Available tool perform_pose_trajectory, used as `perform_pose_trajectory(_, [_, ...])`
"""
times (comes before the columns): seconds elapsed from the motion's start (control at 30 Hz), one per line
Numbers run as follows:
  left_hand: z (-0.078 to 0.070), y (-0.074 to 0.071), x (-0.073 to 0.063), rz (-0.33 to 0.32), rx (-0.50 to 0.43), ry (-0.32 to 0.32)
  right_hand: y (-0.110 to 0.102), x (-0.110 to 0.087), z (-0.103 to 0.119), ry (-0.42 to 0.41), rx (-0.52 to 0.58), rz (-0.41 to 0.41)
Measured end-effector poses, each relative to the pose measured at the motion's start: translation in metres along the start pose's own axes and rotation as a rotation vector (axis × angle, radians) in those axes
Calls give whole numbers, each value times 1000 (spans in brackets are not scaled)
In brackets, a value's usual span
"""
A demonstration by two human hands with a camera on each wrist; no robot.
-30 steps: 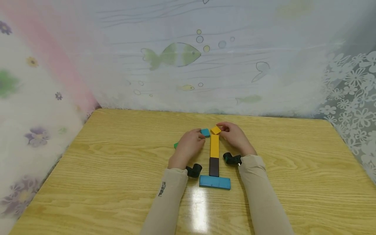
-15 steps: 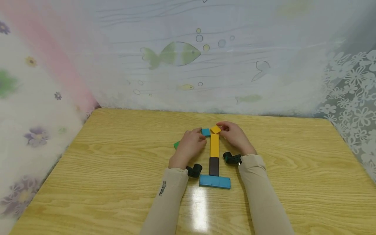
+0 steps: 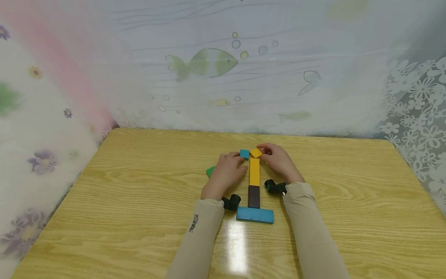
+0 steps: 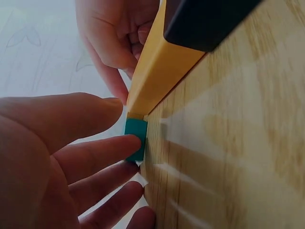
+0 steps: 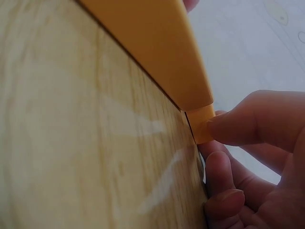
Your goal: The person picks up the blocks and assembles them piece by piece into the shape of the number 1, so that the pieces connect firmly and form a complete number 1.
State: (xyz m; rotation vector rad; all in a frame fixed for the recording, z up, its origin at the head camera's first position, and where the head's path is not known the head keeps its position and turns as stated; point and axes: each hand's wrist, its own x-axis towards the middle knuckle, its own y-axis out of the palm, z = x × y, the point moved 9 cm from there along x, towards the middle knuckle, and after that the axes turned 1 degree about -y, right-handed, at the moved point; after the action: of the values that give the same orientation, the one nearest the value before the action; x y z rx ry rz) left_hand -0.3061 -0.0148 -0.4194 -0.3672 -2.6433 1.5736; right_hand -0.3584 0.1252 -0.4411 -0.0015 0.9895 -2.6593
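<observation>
My left hand (image 3: 226, 174) touches a small blue block (image 3: 244, 154) with a fingertip; in the left wrist view the index finger lies straight against this block (image 4: 136, 139), the thumb held apart. My right hand (image 3: 278, 161) pinches a small yellow block (image 3: 256, 153), set cornerwise at the far end of a long yellow block (image 3: 254, 171). In the right wrist view the thumb presses that small yellow block's (image 5: 199, 125) side. A dark block (image 3: 254, 197) continues the column toward me, and a long blue block (image 3: 255, 215) lies crosswise at its near end.
A green block (image 3: 210, 171) lies left of my left hand, partly hidden by it. Black wrist cameras (image 3: 231, 202) hang beside both wrists. The wooden table (image 3: 122, 193) ends at a hanging printed sheet (image 3: 195, 112) behind.
The small blue block has slid slightly away from me and straightened beside the small yellow block. My left fingers shifted a little rightward. My right hand stays at the yellow block.
</observation>
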Motion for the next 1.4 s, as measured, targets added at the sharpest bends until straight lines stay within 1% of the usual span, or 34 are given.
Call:
perform_pose_trajectory(0.43, [-3, -2, -3, 6, -12, 16, -1, -1, 1, 3, 9, -2])
perform_pose_trajectory(0.7, [-2, 0, 0, -5, -30, 2, -1, -1, -1, 0, 5, 2])
perform_pose_trajectory(1.0, [-2, 4, 2, 0, 0, 34, -1, 0, -2, 1, 10, 5])
perform_pose_trajectory(1.4, [-4, 1, 0, 0, -1, 48, -1, 0, -3, -1, 23, 4])
